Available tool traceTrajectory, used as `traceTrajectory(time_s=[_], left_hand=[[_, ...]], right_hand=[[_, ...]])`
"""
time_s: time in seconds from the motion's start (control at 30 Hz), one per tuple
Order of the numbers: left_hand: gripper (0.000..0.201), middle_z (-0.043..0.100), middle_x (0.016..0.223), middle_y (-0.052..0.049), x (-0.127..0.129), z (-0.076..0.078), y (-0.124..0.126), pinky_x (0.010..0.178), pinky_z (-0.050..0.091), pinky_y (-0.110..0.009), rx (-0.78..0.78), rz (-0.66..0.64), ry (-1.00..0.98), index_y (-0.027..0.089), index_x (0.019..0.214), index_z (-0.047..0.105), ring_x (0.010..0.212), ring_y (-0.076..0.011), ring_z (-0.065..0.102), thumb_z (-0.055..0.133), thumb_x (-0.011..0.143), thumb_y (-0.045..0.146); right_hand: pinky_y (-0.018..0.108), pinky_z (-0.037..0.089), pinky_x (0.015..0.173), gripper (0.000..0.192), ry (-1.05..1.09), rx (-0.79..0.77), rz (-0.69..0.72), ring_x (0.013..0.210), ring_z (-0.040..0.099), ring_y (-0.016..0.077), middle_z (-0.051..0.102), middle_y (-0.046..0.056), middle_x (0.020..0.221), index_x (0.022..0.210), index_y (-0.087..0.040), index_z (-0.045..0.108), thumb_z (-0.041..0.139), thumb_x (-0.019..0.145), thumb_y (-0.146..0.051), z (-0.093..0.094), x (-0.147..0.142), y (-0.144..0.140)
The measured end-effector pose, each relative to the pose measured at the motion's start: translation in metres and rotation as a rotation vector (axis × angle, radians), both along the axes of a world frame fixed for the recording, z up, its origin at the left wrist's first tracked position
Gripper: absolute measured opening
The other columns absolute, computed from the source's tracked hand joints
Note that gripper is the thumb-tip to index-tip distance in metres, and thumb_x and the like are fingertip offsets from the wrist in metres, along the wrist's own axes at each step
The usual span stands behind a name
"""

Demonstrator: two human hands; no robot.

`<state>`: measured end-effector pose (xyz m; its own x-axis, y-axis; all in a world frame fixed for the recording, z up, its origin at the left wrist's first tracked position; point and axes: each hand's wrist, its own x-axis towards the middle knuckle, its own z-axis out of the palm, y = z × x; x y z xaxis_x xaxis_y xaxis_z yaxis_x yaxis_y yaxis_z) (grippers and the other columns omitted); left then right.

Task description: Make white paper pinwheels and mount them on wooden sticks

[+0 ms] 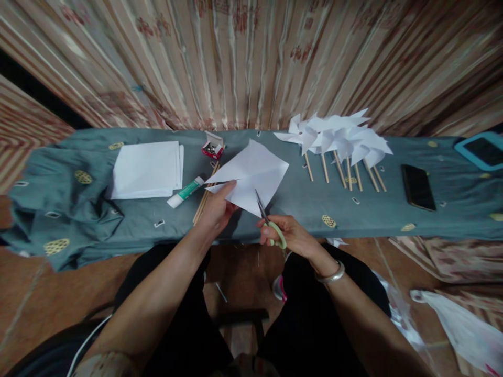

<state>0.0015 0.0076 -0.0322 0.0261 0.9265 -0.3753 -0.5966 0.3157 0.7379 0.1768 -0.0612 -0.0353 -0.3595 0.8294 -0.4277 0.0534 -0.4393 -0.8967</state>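
Note:
My left hand (220,209) pinches a white square sheet of paper (259,167) by its near left edge, thumb on top. A slit runs inward from the sheet's left corner, beside my thumb. In my right hand (285,230) is a pair of scissors (280,236) with pale green handles. Its blades are at the sheet's near corner and point toward the middle of the paper. Just left of my left hand lie a green and white tube (185,192) and several thin wooden sticks (201,207), partly under the paper and hand.
A stack of white paper (146,170) lies at the left. Behind the tube stands a small open red box (212,146) of metal pins. Several white paper pinwheels (341,139) on sticks lie to the right, then a black phone (418,187) and a blue-framed device (481,151).

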Motion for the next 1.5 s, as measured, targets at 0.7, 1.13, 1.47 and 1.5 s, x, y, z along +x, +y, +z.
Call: traceTrajectory(time_s=[0.7,1.13,1.47,1.5], left_hand=[[0.022,0.071,0.067,-0.006,-0.008,-0.018,0.001,0.058,0.049,-0.028,0.117,-0.211,0.407,0.015,0.072,0.072,0.063,-0.0205,0.064,0.081,0.053,0.021],[0.061,0.072,0.105,-0.013,0.001,-0.010,-0.011,0.092,0.052,-0.047,0.114,-0.389,0.041,0.016,0.095,0.070,0.107,-0.0320,0.065,0.079,0.059,0.064],[0.054,0.073,0.107,-0.010,0.024,-0.022,-0.019,0.096,0.051,-0.045,0.128,-0.159,0.228,0.015,0.102,0.069,0.103,-0.0284,0.067,0.086,0.052,0.029],[0.054,0.073,0.106,-0.010,0.024,-0.023,-0.017,0.098,0.050,-0.045,0.150,-0.127,0.242,0.015,0.101,0.069,0.102,-0.0277,0.067,0.086,0.051,0.027]], right_hand=[[0.026,0.048,0.063,0.050,-0.177,0.364,-0.377,0.065,0.059,0.0126,0.068,-0.003,0.073,0.095,-0.020,0.067,0.088,0.056,-0.043,0.003,0.035,0.017],[0.030,0.052,0.064,0.041,-0.226,0.424,-0.691,0.063,0.065,0.0169,0.072,-0.002,0.070,0.090,-0.021,0.066,0.081,0.059,-0.044,-0.018,0.024,0.036],[0.029,0.053,0.064,0.038,-0.246,0.453,-0.591,0.069,0.068,0.0182,0.075,0.001,0.079,0.094,-0.022,0.063,0.076,0.067,-0.047,-0.023,-0.003,0.039],[0.030,0.053,0.065,0.039,-0.220,0.438,-0.589,0.070,0.069,0.0188,0.076,0.001,0.080,0.092,-0.023,0.063,0.077,0.066,-0.047,-0.023,-0.005,0.040]])
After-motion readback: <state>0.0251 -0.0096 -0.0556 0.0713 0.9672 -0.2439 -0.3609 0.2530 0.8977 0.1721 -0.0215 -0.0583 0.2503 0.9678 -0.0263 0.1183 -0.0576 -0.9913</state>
